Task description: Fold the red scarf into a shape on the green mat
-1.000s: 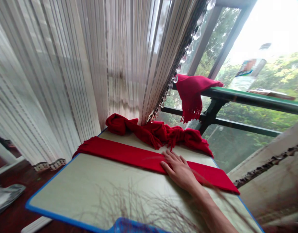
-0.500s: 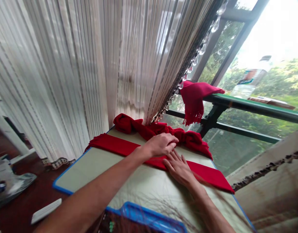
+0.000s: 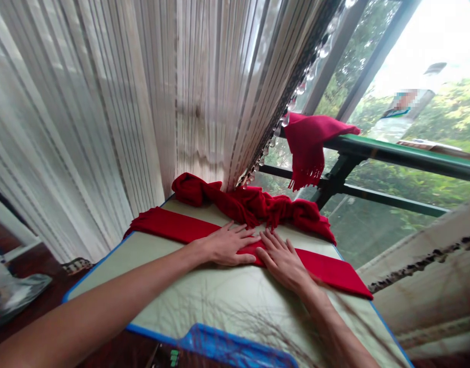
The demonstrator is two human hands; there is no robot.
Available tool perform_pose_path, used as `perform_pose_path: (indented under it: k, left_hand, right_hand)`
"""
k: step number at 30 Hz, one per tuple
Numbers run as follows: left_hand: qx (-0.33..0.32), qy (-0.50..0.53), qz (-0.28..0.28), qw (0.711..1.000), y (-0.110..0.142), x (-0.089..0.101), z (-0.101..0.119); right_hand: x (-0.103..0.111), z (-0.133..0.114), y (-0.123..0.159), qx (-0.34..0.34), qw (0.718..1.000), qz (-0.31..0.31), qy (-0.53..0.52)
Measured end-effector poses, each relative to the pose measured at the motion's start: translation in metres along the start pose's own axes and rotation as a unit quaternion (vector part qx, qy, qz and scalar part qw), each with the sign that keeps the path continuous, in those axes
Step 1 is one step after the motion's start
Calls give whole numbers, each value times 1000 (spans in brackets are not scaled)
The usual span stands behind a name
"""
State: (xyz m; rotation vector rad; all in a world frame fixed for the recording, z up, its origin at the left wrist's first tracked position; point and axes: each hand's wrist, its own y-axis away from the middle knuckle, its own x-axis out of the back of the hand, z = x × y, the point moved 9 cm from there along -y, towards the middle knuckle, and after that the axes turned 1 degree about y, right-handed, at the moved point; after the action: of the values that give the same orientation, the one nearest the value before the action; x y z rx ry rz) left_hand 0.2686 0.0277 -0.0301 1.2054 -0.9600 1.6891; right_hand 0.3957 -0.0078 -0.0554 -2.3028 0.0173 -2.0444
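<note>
A long red scarf lies flat in a folded band across the pale, blue-edged table. My left hand rests palm down on the middle of it, fingers spread. Close by on the right, my right hand also lies flat on the scarf, its fingers stretched out. Beyond the band, along the table's far edge, a crumpled heap of red cloth sits just past my fingertips. Under both palms the scarf's surface is hidden.
Another red fringed scarf hangs over the green railing by the window. A plastic bottle stands there. A striped curtain falls behind the table. A blue tray is at the near edge; a plastic bag lies at lower left.
My left hand has come down from a curled pose above the scarf to lie flat and spread on it. The right hand stays nearly in place. The view has shifted slightly.
</note>
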Motion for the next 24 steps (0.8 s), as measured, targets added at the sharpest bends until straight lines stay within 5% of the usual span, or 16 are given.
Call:
perform_pose_path:
  k: [24]
  left_hand:
    - [13, 5, -7, 1000, 0, -7, -5]
  right_hand:
    - [2, 5, 5, -12, 1000, -15, 5]
